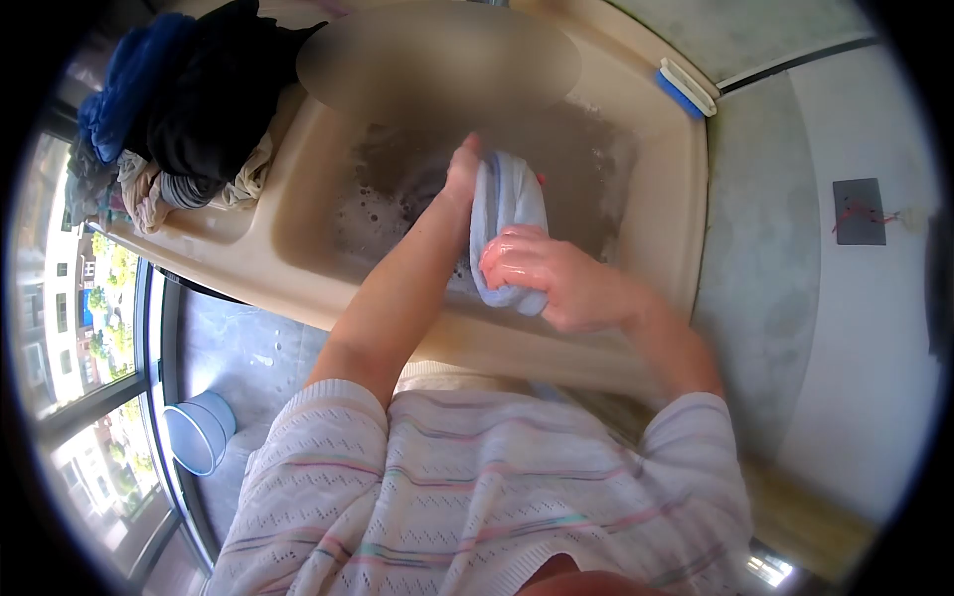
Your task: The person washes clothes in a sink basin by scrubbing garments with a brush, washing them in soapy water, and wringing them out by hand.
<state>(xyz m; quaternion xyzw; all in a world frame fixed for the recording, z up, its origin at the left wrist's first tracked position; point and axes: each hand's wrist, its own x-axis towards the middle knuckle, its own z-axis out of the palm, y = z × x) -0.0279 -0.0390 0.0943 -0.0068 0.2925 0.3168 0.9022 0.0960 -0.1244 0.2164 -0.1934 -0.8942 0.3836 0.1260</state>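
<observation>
Striped shirt (pixel 477 467) closest, worn by me, both forearms reaching out over the sink (pixel 288 223). Cloth (pixel 509 189) is up over the murky water (pixel 383 164), between my hands, near the middle of the sink; pale, folded into a thick long loop or roll, looks wet.

Right hand (pixel 561 283): fingers bent over the near part of the cloth, pressed together and digging into the fold; thumb hidden. Left hand (pixel 463 174): at the far left side of the cloth, thumb side up, rest mostly behind it. Can't tell how tightly those fingers close.

Handling, my guess: soft, floppy, heavier than dry because of the water, slick if soapy, not fragile. Layers could slide over each other, so best hold is the whole folded thickness, one hand near each end, not a single edge.

Around: heap of clothes (pixel 204 104) on the sink's left ledge, blue and black on top; brush (pixel 686 89) at the far right corner of the rim; bucket (pixel 199 433) on the floor, left.
</observation>
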